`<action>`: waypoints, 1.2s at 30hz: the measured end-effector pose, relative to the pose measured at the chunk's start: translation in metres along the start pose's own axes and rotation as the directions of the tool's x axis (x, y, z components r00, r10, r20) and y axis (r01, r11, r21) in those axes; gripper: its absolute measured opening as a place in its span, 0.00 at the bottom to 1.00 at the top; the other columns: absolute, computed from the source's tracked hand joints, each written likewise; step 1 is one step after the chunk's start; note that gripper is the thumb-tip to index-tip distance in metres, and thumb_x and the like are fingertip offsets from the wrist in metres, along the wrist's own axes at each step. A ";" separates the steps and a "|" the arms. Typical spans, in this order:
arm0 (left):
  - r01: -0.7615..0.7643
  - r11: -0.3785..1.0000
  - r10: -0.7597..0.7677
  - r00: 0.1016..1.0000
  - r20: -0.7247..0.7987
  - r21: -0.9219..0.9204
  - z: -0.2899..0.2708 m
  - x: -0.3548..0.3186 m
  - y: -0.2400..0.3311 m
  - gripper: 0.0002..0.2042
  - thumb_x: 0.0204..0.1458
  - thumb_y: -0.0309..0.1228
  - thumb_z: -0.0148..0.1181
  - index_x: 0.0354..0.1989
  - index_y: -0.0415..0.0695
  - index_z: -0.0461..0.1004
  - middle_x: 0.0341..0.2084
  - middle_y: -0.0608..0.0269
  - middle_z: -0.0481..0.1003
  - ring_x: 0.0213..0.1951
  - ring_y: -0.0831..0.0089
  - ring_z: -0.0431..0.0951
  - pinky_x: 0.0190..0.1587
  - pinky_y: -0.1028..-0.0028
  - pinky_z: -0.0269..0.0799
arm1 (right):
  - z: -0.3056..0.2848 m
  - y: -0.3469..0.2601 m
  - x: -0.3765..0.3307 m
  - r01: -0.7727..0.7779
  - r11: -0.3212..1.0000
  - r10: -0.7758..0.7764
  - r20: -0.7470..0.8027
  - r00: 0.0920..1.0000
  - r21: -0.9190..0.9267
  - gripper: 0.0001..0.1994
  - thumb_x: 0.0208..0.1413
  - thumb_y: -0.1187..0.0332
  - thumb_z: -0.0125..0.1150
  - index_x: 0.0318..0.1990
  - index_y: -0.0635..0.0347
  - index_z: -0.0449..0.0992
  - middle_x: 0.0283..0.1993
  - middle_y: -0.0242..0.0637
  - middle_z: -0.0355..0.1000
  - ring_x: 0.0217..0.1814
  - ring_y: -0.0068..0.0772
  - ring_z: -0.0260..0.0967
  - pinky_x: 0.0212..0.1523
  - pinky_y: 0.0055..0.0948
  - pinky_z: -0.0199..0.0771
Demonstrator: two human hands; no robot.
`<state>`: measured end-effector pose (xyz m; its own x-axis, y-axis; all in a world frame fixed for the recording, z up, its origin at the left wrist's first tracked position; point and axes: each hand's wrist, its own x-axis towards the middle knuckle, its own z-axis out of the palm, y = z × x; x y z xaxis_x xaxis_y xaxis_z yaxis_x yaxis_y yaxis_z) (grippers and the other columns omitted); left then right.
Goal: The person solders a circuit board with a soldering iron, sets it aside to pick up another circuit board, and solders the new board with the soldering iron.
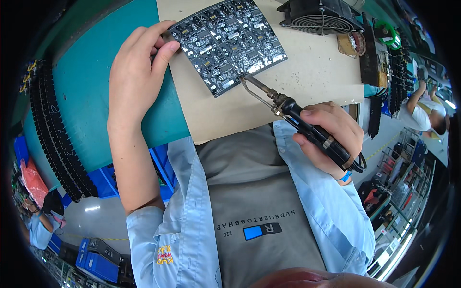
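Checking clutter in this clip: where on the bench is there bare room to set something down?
Bare tan mat lies between the circuit board panel, the fan and the soldering iron in the right hand. Teal surface left of the left hand is also free. The right edge, by the black racks, is crowded.

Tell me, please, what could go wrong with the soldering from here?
The soldering iron tip sits at the near edge of the circuit board panel; a slip could bridge neighbouring parts. The left hand pinches only the far corner, so the panel might pivot. The right hand holds the iron low, near the shirt.
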<state>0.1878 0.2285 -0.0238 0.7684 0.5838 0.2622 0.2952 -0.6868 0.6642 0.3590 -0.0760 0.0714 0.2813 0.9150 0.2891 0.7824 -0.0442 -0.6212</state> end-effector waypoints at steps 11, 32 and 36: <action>-0.004 1.000 0.004 1.000 -0.015 0.003 0.000 -0.001 -0.001 0.14 0.65 0.31 0.72 0.57 0.42 0.87 0.37 0.66 0.80 0.34 0.73 0.77 0.38 0.74 0.73 | 0.000 -0.004 -0.003 0.015 0.999 -0.014 -0.032 0.999 0.029 0.21 0.47 0.73 0.84 0.50 0.66 0.87 0.44 0.46 0.87 0.38 0.39 0.81 0.42 0.31 0.82; -0.015 1.000 0.016 0.988 0.156 -0.011 -0.016 0.003 0.028 0.19 0.64 0.30 0.71 0.63 0.44 0.83 0.47 0.61 0.80 0.40 0.69 0.78 0.45 0.73 0.76 | 0.012 -0.010 0.003 0.085 0.996 -0.087 0.101 0.991 0.027 0.20 0.48 0.73 0.83 0.49 0.69 0.86 0.42 0.51 0.85 0.37 0.42 0.81 0.41 0.34 0.81; -0.042 0.999 0.039 0.995 0.096 0.031 -0.015 0.002 0.020 0.16 0.64 0.32 0.73 0.59 0.42 0.87 0.40 0.66 0.82 0.37 0.75 0.78 0.40 0.76 0.75 | 0.012 -0.011 0.005 0.096 0.995 -0.098 0.111 0.989 0.025 0.20 0.48 0.72 0.83 0.49 0.69 0.86 0.41 0.52 0.85 0.37 0.43 0.80 0.41 0.34 0.80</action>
<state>0.1864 0.2218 0.0008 0.8304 0.5123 0.2192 0.2801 -0.7238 0.6306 0.3453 -0.0659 0.0706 0.1395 0.9538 0.2660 0.7919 0.0538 -0.6083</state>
